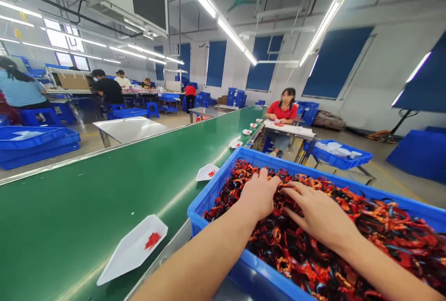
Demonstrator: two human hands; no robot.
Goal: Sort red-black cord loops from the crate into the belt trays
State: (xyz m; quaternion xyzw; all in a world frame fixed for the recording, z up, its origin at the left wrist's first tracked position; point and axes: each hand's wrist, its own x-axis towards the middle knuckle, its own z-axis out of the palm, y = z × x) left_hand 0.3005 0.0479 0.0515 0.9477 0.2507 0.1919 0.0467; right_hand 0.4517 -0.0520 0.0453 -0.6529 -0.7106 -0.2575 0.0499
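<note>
Strands, red and black, tangled, heaped in blue bin. Left hand on pile, fingertips buried, grip unclear. Right hand resting on top, fingers spread, nothing held. Bin beside green conveyor; white tray on belt, red scraps inside.

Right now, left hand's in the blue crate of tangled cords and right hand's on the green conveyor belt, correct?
Not quite: the head view shows the right hand isn't on the green conveyor belt. It's also in the blue plastic crate, on the tangled cords, beside the left hand.
</note>
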